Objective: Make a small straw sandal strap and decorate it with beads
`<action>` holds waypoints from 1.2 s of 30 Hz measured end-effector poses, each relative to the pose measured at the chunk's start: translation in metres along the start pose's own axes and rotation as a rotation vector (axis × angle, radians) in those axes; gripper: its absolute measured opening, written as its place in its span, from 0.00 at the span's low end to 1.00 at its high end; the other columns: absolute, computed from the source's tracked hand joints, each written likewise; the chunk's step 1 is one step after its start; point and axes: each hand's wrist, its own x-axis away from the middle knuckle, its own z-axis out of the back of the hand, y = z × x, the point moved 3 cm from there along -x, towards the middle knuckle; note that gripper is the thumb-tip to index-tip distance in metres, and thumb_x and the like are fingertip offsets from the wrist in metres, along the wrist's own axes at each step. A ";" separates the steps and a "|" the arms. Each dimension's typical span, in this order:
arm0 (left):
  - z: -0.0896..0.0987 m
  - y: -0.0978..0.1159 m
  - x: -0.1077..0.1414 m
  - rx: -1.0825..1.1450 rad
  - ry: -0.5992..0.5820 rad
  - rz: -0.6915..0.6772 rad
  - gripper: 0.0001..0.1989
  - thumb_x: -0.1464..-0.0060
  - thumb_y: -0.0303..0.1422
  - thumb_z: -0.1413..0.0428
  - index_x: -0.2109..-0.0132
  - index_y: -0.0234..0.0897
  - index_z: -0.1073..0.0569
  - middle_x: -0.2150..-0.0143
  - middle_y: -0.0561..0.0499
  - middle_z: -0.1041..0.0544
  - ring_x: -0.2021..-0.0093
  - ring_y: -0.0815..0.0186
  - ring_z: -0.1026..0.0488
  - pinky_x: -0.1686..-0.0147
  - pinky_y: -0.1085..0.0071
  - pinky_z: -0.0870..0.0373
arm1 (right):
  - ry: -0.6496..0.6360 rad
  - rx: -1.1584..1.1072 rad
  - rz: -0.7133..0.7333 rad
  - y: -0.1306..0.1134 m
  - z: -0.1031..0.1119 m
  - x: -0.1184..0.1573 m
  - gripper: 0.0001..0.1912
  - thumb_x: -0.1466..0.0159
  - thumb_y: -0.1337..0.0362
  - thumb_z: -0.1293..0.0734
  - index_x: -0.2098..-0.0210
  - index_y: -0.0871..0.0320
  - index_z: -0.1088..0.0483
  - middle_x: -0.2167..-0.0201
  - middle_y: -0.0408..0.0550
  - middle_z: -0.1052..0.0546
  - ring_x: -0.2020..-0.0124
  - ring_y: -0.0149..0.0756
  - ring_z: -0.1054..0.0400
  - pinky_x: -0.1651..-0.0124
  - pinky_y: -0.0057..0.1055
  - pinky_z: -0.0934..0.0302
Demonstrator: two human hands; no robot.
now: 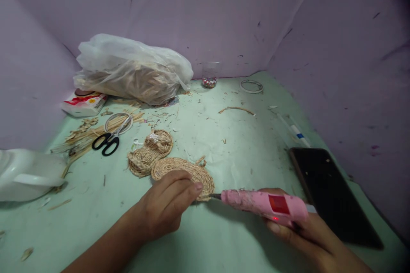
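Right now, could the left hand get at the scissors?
Probably yes: nothing seems to cover the scissors, though the left hand would likely have to leave the coiled oval first.

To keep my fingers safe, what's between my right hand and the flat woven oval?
The pink glue gun, in your right hand; the head view shows its nozzle at the woven oval.

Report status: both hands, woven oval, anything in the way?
Left hand on woven oval. Right hand gripping pink glue gun, nozzle by oval's right edge. Beaded woven piece at oval's far left; nozzle unobstructed.
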 end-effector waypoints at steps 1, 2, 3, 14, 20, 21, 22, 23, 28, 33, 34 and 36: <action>0.000 0.000 0.000 0.002 -0.004 0.004 0.31 0.55 0.14 0.50 0.42 0.29 0.42 0.62 0.43 0.24 0.57 0.59 0.28 0.55 0.60 0.27 | -0.018 0.012 0.010 0.000 0.000 0.000 0.17 0.42 0.57 0.33 0.54 0.52 0.27 0.57 0.50 0.23 0.56 0.46 0.28 0.55 0.38 0.31; 0.000 0.000 -0.001 0.003 -0.012 0.008 0.30 0.54 0.14 0.50 0.42 0.29 0.42 0.62 0.43 0.24 0.58 0.59 0.27 0.55 0.61 0.27 | -0.053 0.026 0.023 -0.001 -0.001 0.000 0.17 0.41 0.58 0.34 0.53 0.51 0.28 0.56 0.50 0.23 0.55 0.46 0.28 0.55 0.38 0.31; 0.001 0.000 -0.001 0.003 -0.020 0.014 0.30 0.54 0.14 0.50 0.42 0.29 0.41 0.62 0.44 0.24 0.58 0.60 0.28 0.55 0.61 0.27 | -0.101 0.039 0.033 -0.001 -0.001 0.000 0.17 0.41 0.58 0.35 0.52 0.51 0.29 0.55 0.50 0.24 0.54 0.46 0.28 0.55 0.39 0.31; 0.001 0.000 -0.001 -0.013 -0.017 0.012 0.26 0.51 0.17 0.49 0.44 0.30 0.40 0.62 0.44 0.23 0.58 0.61 0.28 0.55 0.61 0.27 | -0.159 0.056 0.089 -0.018 0.003 -0.008 0.15 0.39 0.60 0.36 0.53 0.50 0.28 0.57 0.49 0.24 0.57 0.46 0.28 0.57 0.40 0.30; 0.003 0.002 -0.004 -0.013 0.003 0.012 0.27 0.49 0.18 0.50 0.42 0.32 0.42 0.64 0.45 0.22 0.59 0.62 0.26 0.57 0.63 0.26 | -0.168 0.035 0.082 -0.027 0.003 -0.011 0.15 0.39 0.59 0.38 0.53 0.50 0.28 0.59 0.50 0.23 0.58 0.47 0.29 0.60 0.39 0.31; 0.003 0.002 -0.004 -0.010 0.003 0.014 0.27 0.49 0.19 0.51 0.41 0.33 0.42 0.64 0.45 0.22 0.60 0.62 0.26 0.57 0.63 0.26 | -0.196 0.032 0.092 -0.028 0.003 -0.012 0.15 0.39 0.59 0.38 0.52 0.51 0.29 0.59 0.49 0.24 0.58 0.46 0.29 0.60 0.38 0.31; 0.003 0.003 -0.005 -0.007 0.000 0.015 0.28 0.49 0.19 0.51 0.41 0.33 0.43 0.64 0.45 0.22 0.59 0.61 0.26 0.57 0.63 0.26 | -0.229 0.029 0.102 -0.028 0.003 -0.013 0.16 0.38 0.60 0.38 0.52 0.51 0.29 0.59 0.49 0.24 0.59 0.45 0.29 0.59 0.38 0.31; 0.004 0.003 -0.006 -0.007 -0.001 0.011 0.28 0.49 0.18 0.51 0.40 0.33 0.43 0.64 0.45 0.22 0.59 0.61 0.26 0.57 0.62 0.26 | -0.259 0.027 0.110 -0.029 0.003 -0.014 0.16 0.38 0.61 0.39 0.51 0.50 0.30 0.59 0.49 0.24 0.59 0.44 0.29 0.58 0.38 0.31; 0.004 0.004 -0.005 -0.009 0.001 -0.015 0.30 0.52 0.16 0.50 0.41 0.29 0.43 0.63 0.43 0.23 0.58 0.60 0.27 0.56 0.61 0.26 | -0.316 0.031 0.124 -0.034 0.005 -0.019 0.15 0.37 0.62 0.40 0.51 0.49 0.32 0.61 0.48 0.24 0.62 0.42 0.28 0.61 0.37 0.32; 0.001 0.003 -0.003 -0.009 -0.004 -0.021 0.30 0.53 0.16 0.50 0.41 0.29 0.43 0.62 0.43 0.23 0.58 0.60 0.28 0.56 0.61 0.27 | -0.282 0.021 0.163 -0.040 0.005 -0.021 0.15 0.37 0.63 0.40 0.52 0.50 0.31 0.61 0.48 0.24 0.62 0.43 0.28 0.63 0.37 0.31; 0.001 0.003 -0.002 -0.009 -0.006 -0.019 0.30 0.53 0.15 0.51 0.42 0.29 0.42 0.62 0.43 0.24 0.58 0.60 0.28 0.56 0.60 0.27 | -0.274 0.016 0.166 -0.041 0.005 -0.021 0.15 0.37 0.63 0.40 0.52 0.50 0.31 0.61 0.48 0.24 0.62 0.43 0.28 0.63 0.37 0.31; 0.001 0.003 -0.002 -0.009 -0.011 -0.016 0.31 0.54 0.15 0.51 0.42 0.29 0.42 0.61 0.43 0.24 0.58 0.60 0.29 0.55 0.60 0.27 | -0.260 -0.002 0.165 -0.041 0.005 -0.020 0.14 0.38 0.63 0.39 0.52 0.49 0.30 0.60 0.48 0.24 0.61 0.44 0.28 0.63 0.36 0.31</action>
